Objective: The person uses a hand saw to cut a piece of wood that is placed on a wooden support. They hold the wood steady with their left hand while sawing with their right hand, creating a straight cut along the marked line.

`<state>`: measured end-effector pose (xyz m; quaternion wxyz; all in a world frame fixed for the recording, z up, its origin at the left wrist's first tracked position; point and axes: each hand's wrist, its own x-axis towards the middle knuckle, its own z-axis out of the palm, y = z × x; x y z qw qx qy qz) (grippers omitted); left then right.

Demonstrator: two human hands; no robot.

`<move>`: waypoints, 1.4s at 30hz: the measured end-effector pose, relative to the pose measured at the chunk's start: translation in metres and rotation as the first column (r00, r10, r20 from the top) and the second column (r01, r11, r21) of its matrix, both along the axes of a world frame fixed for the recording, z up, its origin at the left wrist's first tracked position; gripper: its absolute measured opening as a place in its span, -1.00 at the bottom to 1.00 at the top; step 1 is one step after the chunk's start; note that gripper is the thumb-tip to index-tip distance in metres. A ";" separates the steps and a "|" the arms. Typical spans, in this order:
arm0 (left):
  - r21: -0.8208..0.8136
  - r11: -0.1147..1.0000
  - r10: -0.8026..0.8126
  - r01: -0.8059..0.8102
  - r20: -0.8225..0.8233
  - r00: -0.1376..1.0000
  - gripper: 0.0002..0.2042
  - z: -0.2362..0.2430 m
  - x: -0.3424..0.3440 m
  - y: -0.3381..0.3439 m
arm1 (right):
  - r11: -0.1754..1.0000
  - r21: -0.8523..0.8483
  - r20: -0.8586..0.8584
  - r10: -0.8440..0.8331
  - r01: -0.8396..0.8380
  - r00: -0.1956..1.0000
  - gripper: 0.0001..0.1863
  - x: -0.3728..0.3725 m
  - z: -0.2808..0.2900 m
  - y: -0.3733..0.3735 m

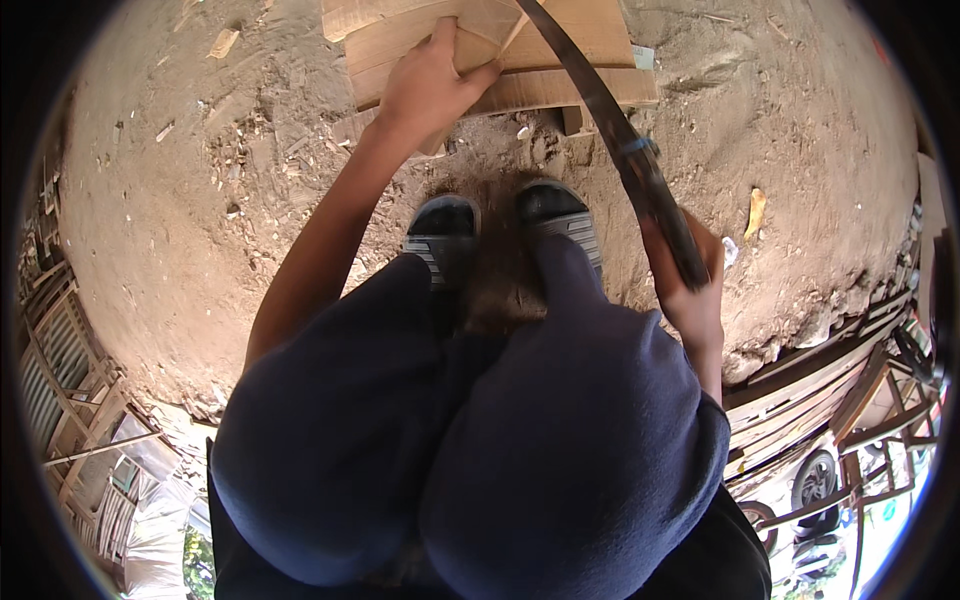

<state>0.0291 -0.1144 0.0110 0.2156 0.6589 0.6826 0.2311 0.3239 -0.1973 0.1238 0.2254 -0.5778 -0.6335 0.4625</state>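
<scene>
At the top of the head view, my left hand [425, 90] presses down on a pale brown piece of wood [478, 40], its index finger and thumb spread along it. This piece rests on a low wooden stand of flat boards [540, 92]. My right hand [690, 270] is closed around the lower end of a long, dark, curved tool [590, 85] with a blue band around it. The tool slants up and left over the boards. Its far end leaves the picture, and whether it is a saw or a blade I cannot tell.
My sandalled feet [555, 205] stand on bare dirt scattered with wood chips, below my bent knees [570, 440]. A yellowish scrap [755, 212] lies to the right. Stacked planks [800, 400] and a motorbike wheel [815, 480] are at the lower right, wooden frames [85, 400] at the lower left.
</scene>
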 end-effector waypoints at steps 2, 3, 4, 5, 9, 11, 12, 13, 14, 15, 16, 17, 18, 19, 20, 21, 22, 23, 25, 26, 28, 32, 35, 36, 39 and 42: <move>0.009 1.000 -0.008 0.008 -0.006 1.000 -0.35 0.001 0.001 0.001 | 1.000 -0.007 0.011 -0.014 0.015 1.000 -0.88 0.003 0.003 -0.003; -0.019 1.000 -0.021 0.020 -0.006 1.000 -0.36 0.006 0.003 0.003 | 1.000 0.000 0.003 -0.018 0.018 1.000 -0.87 0.001 0.004 -0.002; -0.043 0.999 -0.027 0.027 -0.006 1.000 -0.37 0.009 0.003 0.002 | 1.000 0.010 -0.004 -0.015 0.015 1.000 -0.87 -0.005 0.004 0.001; -0.034 0.999 -0.020 0.021 0.009 1.000 -0.36 0.008 0.007 0.004 | 1.000 0.022 0.016 0.002 -0.003 1.000 -0.88 -0.012 0.003 0.012; -0.130 0.991 0.021 -0.010 0.082 0.996 -0.38 0.020 0.016 0.002 | 1.000 0.015 -0.049 -0.003 0.004 0.999 -0.88 -0.029 0.003 0.038; -0.115 0.993 0.026 -0.018 0.063 0.998 -0.41 0.020 0.009 0.003 | 1.000 -0.008 -0.033 0.007 -0.007 0.999 -0.89 -0.022 0.007 0.028; -0.052 0.999 0.012 -0.011 0.020 1.000 -0.41 0.007 0.002 0.004 | 0.998 0.044 -0.011 0.038 -0.038 0.999 -0.89 -0.016 0.008 0.020; 0.001 1.000 -0.009 0.009 -0.017 1.000 -0.42 0.008 0.002 0.002 | 1.000 -0.011 0.021 0.006 -0.005 1.000 -0.88 -0.014 0.014 0.011; -0.021 1.000 -0.007 0.007 -0.010 1.000 -0.42 0.009 0.003 0.002 | 0.998 -0.065 0.053 -0.023 0.027 0.998 -0.88 -0.013 0.019 0.007; -0.043 0.999 -0.003 0.003 -0.004 1.000 -0.43 0.012 0.003 0.002 | 0.999 -0.036 0.006 -0.018 0.018 1.000 -0.87 -0.017 0.016 0.012; -0.065 0.998 -0.012 0.013 0.010 1.000 -0.43 0.016 0.008 0.002 | 1.000 -0.007 -0.030 -0.024 0.024 0.999 -0.87 -0.025 0.012 0.020; -0.092 0.996 -0.005 0.009 0.044 0.999 -0.43 0.015 0.010 0.003 | 0.999 0.028 -0.064 -0.032 0.034 0.997 -0.86 -0.032 0.009 0.030; -0.119 0.993 0.003 0.006 0.077 0.997 -0.42 0.015 0.012 0.004 | 0.999 0.042 -0.065 -0.028 0.030 0.997 -0.86 -0.041 0.007 0.042; -0.143 0.990 0.013 0.002 0.105 0.994 -0.42 0.016 0.013 0.007 | 0.998 0.059 -0.072 -0.021 0.025 0.997 -0.86 -0.051 0.006 0.058; -0.129 0.991 -0.003 0.017 0.106 0.994 -0.43 0.014 0.012 0.007 | 0.997 0.073 -0.080 -0.008 0.014 0.997 -0.86 -0.057 0.008 0.065; -0.115 0.993 -0.021 0.034 0.110 0.994 -0.43 0.008 0.011 0.007 | 0.997 0.071 -0.064 -0.011 0.016 0.998 -0.86 -0.054 0.011 0.062; -0.098 0.994 -0.027 0.037 0.106 0.994 -0.43 0.004 0.008 0.007 | 0.997 0.072 -0.056 -0.002 0.006 0.998 -0.85 -0.049 0.013 0.060; -0.068 0.997 -0.015 0.020 0.070 0.997 -0.40 0.002 0.003 0.005 | 0.997 0.078 -0.057 0.025 -0.021 0.998 -0.85 -0.046 0.014 0.057; -0.016 1.000 0.000 0.000 0.017 1.000 -0.33 0.001 -0.002 0.002 | 0.999 0.032 -0.030 0.018 -0.017 0.999 -0.83 -0.037 0.025 0.040; -0.021 1.000 -0.002 0.002 0.009 1.000 -0.37 0.002 0.000 0.001 | 1.000 0.000 -0.009 0.001 -0.001 1.000 -0.82 -0.034 0.028 0.033; -0.030 1.000 -0.008 0.008 -0.012 1.000 -0.47 0.008 0.001 0.001 | 1.000 -0.006 -0.043 0.000 0.000 0.999 -0.81 -0.040 0.024 0.036; -0.123 0.992 0.004 0.018 0.174 0.985 -0.47 0.015 0.014 0.007 | 0.999 0.037 -0.082 -0.026 0.030 0.996 -0.81 -0.069 0.011 0.072; -0.037 0.999 -0.021 0.024 0.079 0.997 -0.47 -0.002 0.004 0.007 | 0.998 0.058 -0.073 -0.019 0.023 0.997 -0.82 -0.065 0.013 0.064; 0.004 1.000 -0.022 0.022 0.043 0.999 -0.48 -0.004 0.002 0.006 | 0.997 0.073 -0.067 -0.008 0.013 0.998 -0.82 -0.060 0.014 0.057; -0.007 1.000 -0.002 0.002 -0.010 1.000 -0.47 0.003 -0.002 0.001 | 0.999 -0.030 -0.097 -0.044 0.042 0.994 -0.82 -0.047 0.023 0.036; -0.104 0.995 0.017 -0.006 0.110 0.994 -0.47 0.019 0.013 0.006 | 0.998 0.045 -0.108 -0.027 0.032 0.994 -0.81 -0.056 0.009 0.054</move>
